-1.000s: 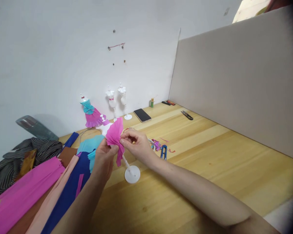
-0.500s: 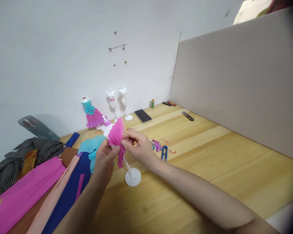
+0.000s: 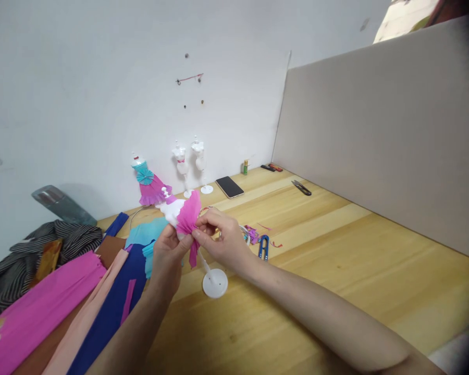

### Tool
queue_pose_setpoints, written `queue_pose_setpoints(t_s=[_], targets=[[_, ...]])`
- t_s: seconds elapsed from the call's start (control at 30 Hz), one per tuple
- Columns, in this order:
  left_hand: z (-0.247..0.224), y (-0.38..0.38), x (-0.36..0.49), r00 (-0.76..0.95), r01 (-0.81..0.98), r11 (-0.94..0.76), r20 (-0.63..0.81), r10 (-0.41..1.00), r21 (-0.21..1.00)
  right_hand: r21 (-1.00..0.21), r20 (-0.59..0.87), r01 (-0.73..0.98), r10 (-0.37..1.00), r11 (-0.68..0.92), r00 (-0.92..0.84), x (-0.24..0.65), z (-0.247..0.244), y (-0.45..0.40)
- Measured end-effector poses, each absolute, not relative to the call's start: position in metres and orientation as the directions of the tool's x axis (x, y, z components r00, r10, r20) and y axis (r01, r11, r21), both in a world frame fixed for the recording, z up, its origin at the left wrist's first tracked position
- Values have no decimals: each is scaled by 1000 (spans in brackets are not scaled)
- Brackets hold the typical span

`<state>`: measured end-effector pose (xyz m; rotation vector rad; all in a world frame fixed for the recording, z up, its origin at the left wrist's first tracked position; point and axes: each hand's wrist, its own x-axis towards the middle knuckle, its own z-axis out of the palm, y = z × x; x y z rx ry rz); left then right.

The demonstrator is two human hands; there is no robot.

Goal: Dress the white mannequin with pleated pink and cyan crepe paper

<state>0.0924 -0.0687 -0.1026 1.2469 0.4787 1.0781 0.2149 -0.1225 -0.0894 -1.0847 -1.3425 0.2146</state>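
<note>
A small white mannequin (image 3: pixel 171 211) on a stand with a round white base (image 3: pixel 214 283) tilts to the left over the table. Pink crepe paper (image 3: pixel 189 212) lies gathered across its front, fanned out above and narrow below. My left hand (image 3: pixel 171 252) is closed around the mannequin's body, its thumb pressing the paper's gathered part. My right hand (image 3: pixel 221 237) pinches the same gathers from the right between thumb and forefinger. The mannequin's lower body is hidden behind the hands and paper.
Coloured paper sheets (image 3: pixel 101 307), a striped cloth (image 3: pixel 76 234) and a bottle (image 3: pixel 62 204) lie left. Behind stand a dressed mannequin (image 3: pixel 150 182) and two white ones (image 3: pixel 182 164). A phone (image 3: pixel 230 187), blue snips (image 3: pixel 263 247) and black snips (image 3: pixel 301 188) lie right.
My right fingertips have moved slightly down along the gathers. The pink paper is drawn in a little, and more of the mannequin's white chest shows. The view has shifted slightly.
</note>
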Motion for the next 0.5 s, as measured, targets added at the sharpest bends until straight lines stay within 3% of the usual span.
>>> queue_pose_setpoints(t_s=[0.2, 0.5], targets=[[-100, -70, 93, 376, -317, -162, 280, 883, 934, -680, 700, 527, 666, 510, 257, 214, -87, -125], [-107, -65, 91, 359, -304, -238, 342, 868, 923, -733, 653, 464, 704, 497, 278, 215, -89, -125]])
